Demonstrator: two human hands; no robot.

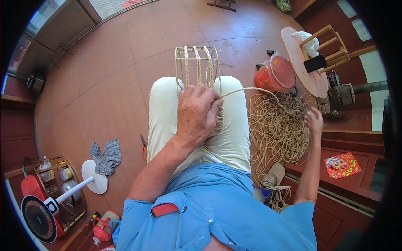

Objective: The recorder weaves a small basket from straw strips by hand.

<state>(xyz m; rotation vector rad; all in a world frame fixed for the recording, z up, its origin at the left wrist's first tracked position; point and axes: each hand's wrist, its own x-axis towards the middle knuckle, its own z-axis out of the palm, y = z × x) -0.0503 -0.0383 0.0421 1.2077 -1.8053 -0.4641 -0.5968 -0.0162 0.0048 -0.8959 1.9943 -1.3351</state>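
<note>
On my lap lies a narrow wire frame (176, 62) with a rounded rectangular outline. Three twisted cords (197, 62) run lengthwise along its far part, and tightly packed tan weaving (219, 121) covers its near part. My left hand (197, 111) is closed over the frame where weaving meets bare cords, hiding that spot. From beside its thumb a single cord (251, 88) arcs right towards a loose heap of tan cord (278, 129) on the floor. Out at the right, above the heap's edge, my right hand (314, 120) has its fingers curled in; what they hold is not discernible.
A red bucket (274, 74) stands behind the heap, beside a round board (299, 62) with a small wooden stool (328, 42) and dark phone (315, 63). Orange-handled scissors (144, 148) lie left of my legs. Further left are a checked cloth (106, 157) and white fan (39, 217).
</note>
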